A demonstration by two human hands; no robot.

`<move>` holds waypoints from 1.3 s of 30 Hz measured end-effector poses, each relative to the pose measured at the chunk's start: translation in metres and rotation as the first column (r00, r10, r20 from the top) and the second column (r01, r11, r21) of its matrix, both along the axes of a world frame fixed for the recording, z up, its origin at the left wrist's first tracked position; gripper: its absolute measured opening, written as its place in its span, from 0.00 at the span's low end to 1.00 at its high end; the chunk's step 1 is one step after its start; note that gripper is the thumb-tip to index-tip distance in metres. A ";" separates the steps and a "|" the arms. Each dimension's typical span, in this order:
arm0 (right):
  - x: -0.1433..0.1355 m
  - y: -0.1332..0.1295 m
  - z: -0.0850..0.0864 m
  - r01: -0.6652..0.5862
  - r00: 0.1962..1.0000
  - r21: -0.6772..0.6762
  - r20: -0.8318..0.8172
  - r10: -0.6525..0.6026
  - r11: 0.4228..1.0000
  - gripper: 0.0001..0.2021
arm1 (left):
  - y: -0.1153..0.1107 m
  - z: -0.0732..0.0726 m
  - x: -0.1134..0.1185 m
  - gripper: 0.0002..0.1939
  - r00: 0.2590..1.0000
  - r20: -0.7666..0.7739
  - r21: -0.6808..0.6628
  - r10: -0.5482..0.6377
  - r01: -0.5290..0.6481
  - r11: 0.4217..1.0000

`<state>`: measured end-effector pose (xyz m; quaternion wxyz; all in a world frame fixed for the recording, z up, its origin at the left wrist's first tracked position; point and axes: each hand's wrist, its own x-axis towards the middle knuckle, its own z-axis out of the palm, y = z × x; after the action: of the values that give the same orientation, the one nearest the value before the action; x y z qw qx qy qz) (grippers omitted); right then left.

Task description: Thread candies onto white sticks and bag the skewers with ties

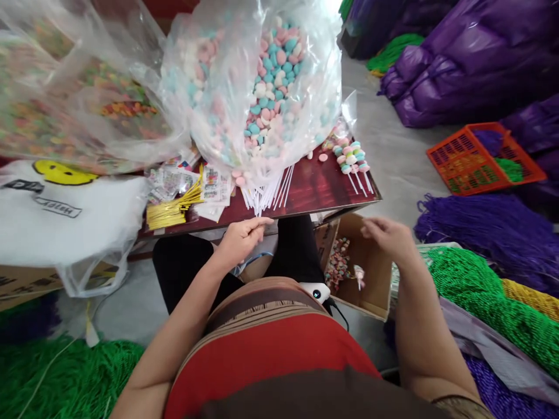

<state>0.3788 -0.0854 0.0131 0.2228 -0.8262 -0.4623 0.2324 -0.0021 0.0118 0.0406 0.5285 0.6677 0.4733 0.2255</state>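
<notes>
- Left grip (pixel 244 237): a bare hand at the near edge of a dark red tabletop (pixel 305 201), one finger pointing right, the thumb and fingers drawn together with nothing visible between them.
- Right grip (pixel 390 235): a bare hand with bent fingers, above an open cardboard box (pixel 375 262); blur hides whether the fingertips meet.
- Just beyond the left grip, a fan of white sticks (pixel 262 195) reaches the tabletop's edge; whether a finger touches them is unclear.
- Beyond those sticks, a large clear bag (pixel 218 110) of pink, blue and white candies (pixel 273 81).
- Left of the left grip, yellow ties (pixel 168 214) beside printed packets (pixel 216 185).
- Beyond and to the left of the right grip, candy skewers (pixel 351 157) lie near the tabletop's corner, their sticks pointing toward the person.
- Below and left of the right grip, one candy piece on a stick (pixel 359 274) shows in the box, apart from a heap of small pink and white candies (pixel 338 262).
- Right of the right grip, green strands (pixel 471 285) and purple strands (pixel 493 233).
</notes>
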 end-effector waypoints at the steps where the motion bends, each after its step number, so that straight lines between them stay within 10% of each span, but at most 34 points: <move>1: -0.003 0.015 0.008 0.032 0.999 0.108 0.023 -0.035 0.994 0.16 | -0.001 0.000 0.001 0.23 1.000 -0.003 0.002 -0.001 0.001 1.000; 5: -0.010 0.084 0.027 0.001 0.940 0.205 0.335 -0.071 0.979 0.14 | -0.005 0.001 -0.001 0.22 0.999 -0.011 0.012 -0.030 0.031 0.999; 12: -0.005 0.141 0.012 0.069 0.925 0.102 0.366 -0.102 0.992 0.08 | -0.013 0.005 -0.020 0.22 0.996 0.006 -0.070 0.094 -0.093 0.993; 20: -0.022 0.101 0.012 0.087 0.972 0.346 0.176 -0.155 0.934 0.14 | -0.008 -0.002 -0.021 0.20 0.996 0.020 -0.031 0.091 -0.090 0.995; 24: -0.067 0.065 0.018 -0.049 0.999 0.422 0.005 0.051 0.905 0.14 | 0.003 -0.002 -0.004 0.21 0.980 0.162 0.093 0.120 -0.136 0.986; 29: -0.139 0.039 0.013 -0.300 0.936 0.402 -0.053 0.349 0.865 0.11 | 0.018 -0.002 0.024 0.49 0.882 0.432 -0.005 0.189 -0.207 0.978; 35: -0.194 0.034 0.004 -0.439 0.846 0.332 -0.160 0.509 0.835 0.12 | 0.017 -0.015 0.029 0.16 0.822 0.367 -0.016 0.435 -0.462 0.887; 39: -0.217 0.037 0.003 -0.408 0.833 0.315 -0.256 0.491 0.857 0.16 | 0.012 -0.021 0.025 0.14 0.788 0.349 0.051 0.507 -0.557 0.829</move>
<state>0.1620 -0.0483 0.0164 0.3360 -0.6083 -0.6265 0.3530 0.0228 0.0239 0.0197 0.4609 0.4990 0.5314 0.5062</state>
